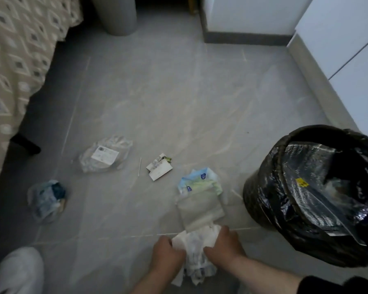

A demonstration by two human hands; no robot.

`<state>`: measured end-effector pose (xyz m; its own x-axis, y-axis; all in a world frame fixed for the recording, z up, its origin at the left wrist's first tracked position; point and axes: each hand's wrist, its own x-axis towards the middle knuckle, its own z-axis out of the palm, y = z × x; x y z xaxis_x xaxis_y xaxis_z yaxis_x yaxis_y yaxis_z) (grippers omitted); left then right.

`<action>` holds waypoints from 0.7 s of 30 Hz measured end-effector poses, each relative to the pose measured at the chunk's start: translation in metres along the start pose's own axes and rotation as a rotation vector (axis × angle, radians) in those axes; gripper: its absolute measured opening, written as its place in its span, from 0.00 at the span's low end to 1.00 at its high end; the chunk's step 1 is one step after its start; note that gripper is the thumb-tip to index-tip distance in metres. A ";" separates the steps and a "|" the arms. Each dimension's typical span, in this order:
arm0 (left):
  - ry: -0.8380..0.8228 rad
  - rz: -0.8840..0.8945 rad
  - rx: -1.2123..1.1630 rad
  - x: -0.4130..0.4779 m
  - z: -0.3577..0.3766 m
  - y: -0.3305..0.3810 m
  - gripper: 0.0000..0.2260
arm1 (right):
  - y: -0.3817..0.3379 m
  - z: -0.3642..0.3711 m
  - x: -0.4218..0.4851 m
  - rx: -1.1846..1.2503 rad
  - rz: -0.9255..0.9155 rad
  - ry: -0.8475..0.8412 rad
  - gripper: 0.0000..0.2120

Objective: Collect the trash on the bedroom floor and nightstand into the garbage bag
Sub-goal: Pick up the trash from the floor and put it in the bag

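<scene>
Grey marble-patterned floor tiles (179,98) fill the view, edged on the left by a bed under a beige diamond-print cover (15,60) and on the right by white cabinet fronts (348,39); a grey cylindrical bin (117,15) stands at the far end, its inside out of view.

At the right stands the black garbage bag (261,200), stretched over a round bin with its mouth open; inside lie a clear plastic sheet with a small yellow label (302,182) and some crumpled clear wrapping (336,187).

At the bottom centre the left hand (168,255) and the right hand (223,245) both grip a crumpled white paper wad (197,249), fingers curled into it from either side; the right arm ends in a black sleeve (327,285). Just beyond the wad, touching it, lies a flat pale packet (200,211), and against that a blue-and-green printed wrapper (200,182), near the bag.

Further left on the tiles lie torn white card pieces (158,168), a thin white stick (139,166), a clear plastic bag with a white label (105,154) and, nearer the bed, a crumpled bluish plastic bag (46,198).
</scene>
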<state>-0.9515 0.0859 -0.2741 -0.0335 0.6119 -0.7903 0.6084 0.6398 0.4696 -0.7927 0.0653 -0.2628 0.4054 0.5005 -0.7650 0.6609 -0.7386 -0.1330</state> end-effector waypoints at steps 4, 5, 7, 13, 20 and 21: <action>0.023 -0.037 -0.229 0.004 0.006 0.004 0.13 | -0.001 0.000 0.009 0.174 0.012 0.048 0.24; 0.032 -0.049 -0.284 0.003 0.005 0.006 0.13 | -0.002 -0.001 0.010 0.215 0.017 0.058 0.22; 0.022 -0.071 -0.391 0.002 0.001 0.010 0.10 | -0.003 -0.002 0.012 0.295 0.022 0.061 0.22; -0.061 -0.093 -0.393 0.008 -0.013 0.006 0.11 | 0.000 -0.002 0.014 0.357 -0.005 0.042 0.17; -0.101 -0.083 -0.361 0.024 -0.056 -0.004 0.18 | -0.033 -0.026 0.035 0.456 0.078 0.331 0.29; -0.101 -0.076 -0.347 0.026 -0.062 -0.006 0.18 | -0.039 -0.027 0.041 0.457 0.096 0.315 0.31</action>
<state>-1.0054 0.1266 -0.2734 0.0207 0.5184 -0.8549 0.3010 0.8122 0.4998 -0.7844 0.1266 -0.2714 0.6654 0.4800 -0.5717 0.2992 -0.8731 -0.3849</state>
